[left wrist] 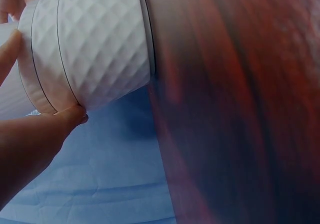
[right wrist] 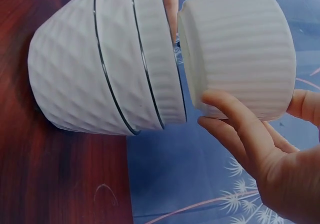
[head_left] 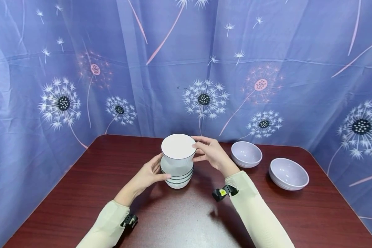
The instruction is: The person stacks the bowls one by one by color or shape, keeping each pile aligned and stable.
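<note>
In the head view my right hand [head_left: 213,154] holds a white bowl [head_left: 178,147] with a thin dark rim, its thumb at the rim and its fingers along the right side. The right wrist view shows that bowl's ribbed outer wall [right wrist: 245,53] and a narrow gap between its foot and the stack. Below it stands a stack of nested white bowls [head_left: 177,184] with dark rims. Its lower bowls have a diamond pattern [left wrist: 107,43], while the top one is ribbed. My left hand [head_left: 147,175] grips the stack from the left, thumb at the front near the rims.
To the right on the dark red wooden table [head_left: 96,172] stand two pale lilac bowls, one farther back [head_left: 246,154] and one nearer [head_left: 289,174]. A blue curtain [head_left: 161,86] with dandelion prints hangs behind the table and along its sides.
</note>
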Motion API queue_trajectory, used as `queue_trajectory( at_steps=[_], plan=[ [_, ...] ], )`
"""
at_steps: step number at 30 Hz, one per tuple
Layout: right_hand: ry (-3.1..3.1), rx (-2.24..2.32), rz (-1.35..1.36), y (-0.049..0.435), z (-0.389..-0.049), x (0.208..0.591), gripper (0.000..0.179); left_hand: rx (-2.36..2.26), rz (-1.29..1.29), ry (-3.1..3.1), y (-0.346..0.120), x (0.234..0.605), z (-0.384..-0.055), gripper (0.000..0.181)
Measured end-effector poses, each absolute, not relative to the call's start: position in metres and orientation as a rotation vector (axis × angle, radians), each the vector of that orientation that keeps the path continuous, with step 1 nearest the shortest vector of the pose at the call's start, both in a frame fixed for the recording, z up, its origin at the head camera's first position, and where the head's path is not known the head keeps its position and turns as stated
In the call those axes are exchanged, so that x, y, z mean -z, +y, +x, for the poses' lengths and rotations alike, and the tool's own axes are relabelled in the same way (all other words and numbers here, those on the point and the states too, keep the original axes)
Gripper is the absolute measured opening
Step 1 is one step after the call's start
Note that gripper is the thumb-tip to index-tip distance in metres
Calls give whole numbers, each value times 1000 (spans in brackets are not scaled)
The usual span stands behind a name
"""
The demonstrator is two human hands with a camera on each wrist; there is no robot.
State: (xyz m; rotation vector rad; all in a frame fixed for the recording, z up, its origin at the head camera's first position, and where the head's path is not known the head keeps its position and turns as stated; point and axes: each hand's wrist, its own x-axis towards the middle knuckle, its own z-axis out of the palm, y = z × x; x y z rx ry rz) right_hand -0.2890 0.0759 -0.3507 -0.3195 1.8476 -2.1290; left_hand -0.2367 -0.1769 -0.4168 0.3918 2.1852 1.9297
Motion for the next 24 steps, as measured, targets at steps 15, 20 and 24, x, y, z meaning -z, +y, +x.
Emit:
queue_trajectory(
  at_steps=[15,20,24],
  plan=[
    [1878,2063,-317,69,-282,352,48,-1966,431,2177,-176,417,-237,94],
    [1896,2047,-312,65,-279,352,47,-1973,473,2171,-176,418,-237,93],
    [1905,2036,-318,65,-278,351,47,-1975,480,2173,-176,418,-237,92]
  ],
)
